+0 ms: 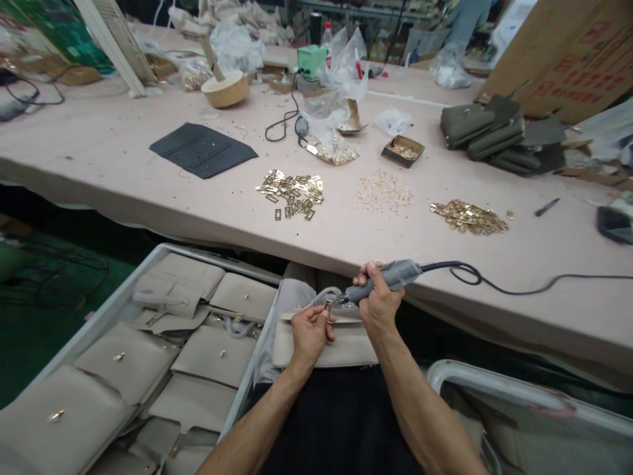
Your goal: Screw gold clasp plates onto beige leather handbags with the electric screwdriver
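Note:
My right hand [380, 300] is wrapped round a grey corded electric screwdriver [395, 276], its tip pointing left at a small gold clasp [328, 305]. My left hand [309, 330] pinches that clasp against the flap of a beige handbag [341, 346] lying across my lap. The tool's black cord [494, 284] trails right over the table edge.
A bin [99, 316] at my left holds several beige bags with gold clasps. On the pink table [148, 191] lie piles of gold fittings [293, 194], small screws [383, 191], more gold pieces [469, 218], a dark leather panel [202, 150], olive bags [487, 132] and a small box [403, 150].

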Demonstrator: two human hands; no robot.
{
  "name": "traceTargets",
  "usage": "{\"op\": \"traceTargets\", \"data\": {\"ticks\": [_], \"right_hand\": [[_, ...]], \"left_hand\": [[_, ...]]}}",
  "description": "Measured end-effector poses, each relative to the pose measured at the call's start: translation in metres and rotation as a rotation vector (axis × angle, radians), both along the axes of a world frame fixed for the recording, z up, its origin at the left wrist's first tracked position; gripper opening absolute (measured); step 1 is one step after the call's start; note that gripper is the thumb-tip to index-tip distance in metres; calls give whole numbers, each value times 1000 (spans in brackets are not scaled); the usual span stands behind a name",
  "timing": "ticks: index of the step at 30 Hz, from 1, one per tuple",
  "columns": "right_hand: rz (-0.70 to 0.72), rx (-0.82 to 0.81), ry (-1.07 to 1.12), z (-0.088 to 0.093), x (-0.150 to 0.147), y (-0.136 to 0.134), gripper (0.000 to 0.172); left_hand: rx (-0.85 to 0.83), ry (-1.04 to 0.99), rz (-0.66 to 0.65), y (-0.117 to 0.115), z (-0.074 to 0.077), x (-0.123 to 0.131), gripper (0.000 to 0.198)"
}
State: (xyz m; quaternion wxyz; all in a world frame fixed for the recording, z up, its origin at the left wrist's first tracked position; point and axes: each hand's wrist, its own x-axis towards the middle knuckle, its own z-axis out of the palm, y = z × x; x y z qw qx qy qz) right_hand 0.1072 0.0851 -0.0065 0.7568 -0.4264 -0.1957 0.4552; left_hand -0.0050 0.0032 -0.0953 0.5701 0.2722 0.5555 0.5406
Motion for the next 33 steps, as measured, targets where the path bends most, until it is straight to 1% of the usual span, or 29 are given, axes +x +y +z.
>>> {"op": "traceTargets", "data": {"ticks": [5,10,18,28,33], "right_hand": [[-6,-8,-11,-3,-4,2,30],[-26,-31,-5,-4,-6,4,34],[-23,-29,13,-3,-6,3,34],[2,-34,53,-5,-6,-1,34],[13,-52,71,-5,-6,-3,36]], "left_hand": [[-3,-1,-8,0,1,-1,34],[-4,-3,-10,0,3,-2,33],[-3,-18,-10,-1,0,-3,32],[-24,-29,14,0,4,-5,38],[-36,-31,37,-1,3,-4,41]]}}
